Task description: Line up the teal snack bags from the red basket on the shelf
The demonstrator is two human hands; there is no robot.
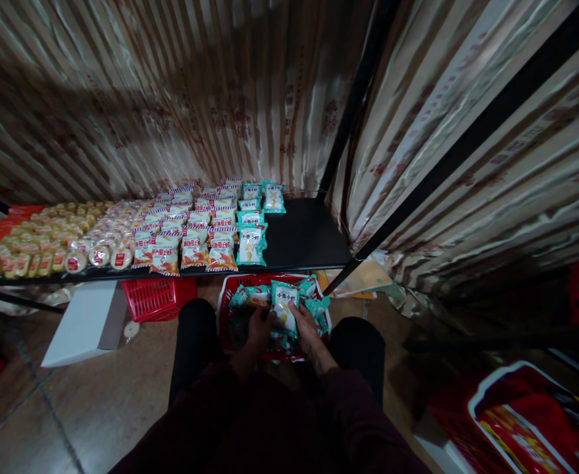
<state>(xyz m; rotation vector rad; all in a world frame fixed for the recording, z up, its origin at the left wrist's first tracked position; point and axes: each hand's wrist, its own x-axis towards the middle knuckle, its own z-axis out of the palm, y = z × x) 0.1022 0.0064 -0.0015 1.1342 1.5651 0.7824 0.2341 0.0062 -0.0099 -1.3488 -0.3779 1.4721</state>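
Observation:
Between my knees stands a red basket with a white rim (224,296), filled with teal and white snack bags. One teal and white bag (283,304) is held upright above it. My right hand (306,328) grips that bag's right side, thumb on its front. At the bag's left edge is my left hand (260,329), its fingers curled against it; shadow blurs their exact hold. On the black shelf (302,234) in front, more teal bags (252,245) lie in a column, with one beside them at the back right.
Left of the teal bags, the shelf holds orange and white bags (165,253), round packets (99,255) and yellow packets (33,263). Beneath are a red basket (158,297) and a white box (85,322). Slanting black posts (351,105) rise at the right; another filled basket (481,388) stands lower right.

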